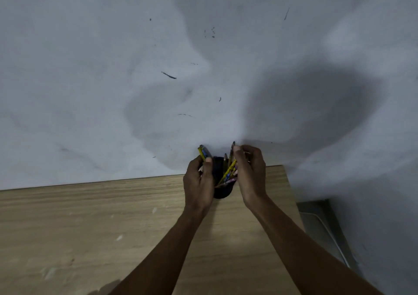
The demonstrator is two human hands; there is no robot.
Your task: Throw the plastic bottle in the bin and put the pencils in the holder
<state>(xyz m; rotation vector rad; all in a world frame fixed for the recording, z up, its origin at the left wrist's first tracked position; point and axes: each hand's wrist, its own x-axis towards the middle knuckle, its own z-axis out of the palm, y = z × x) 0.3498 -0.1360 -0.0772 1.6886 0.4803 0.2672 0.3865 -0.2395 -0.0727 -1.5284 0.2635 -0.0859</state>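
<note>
we record a light wooden desk (90, 227) set against a pale, scuffed wall (113, 57). starting at the left, our left hand (198, 187) sits curled beside the left wall of the holder (222, 191), thumb and fingers pinched on a small bundle of pencils (203, 152) whose tips stick up above the knuckles; two shafts are distinguishable there, one yellow, one blue. the holder, one dark cup, stands on the desk near its back edge, between the two hands and touching or nearly touching both. inside it we see more pencils (229, 172) leaning rightward, a yellow one clearest; the count inside is uncertain owing to blur, roughly four or five. our right hand (248, 172) is just right of the holder, its fingers bent and closed around the upper ends of those leaning pencils. at the far right, beyond the desk edge, lies a grey floor strip (321, 224).
</note>
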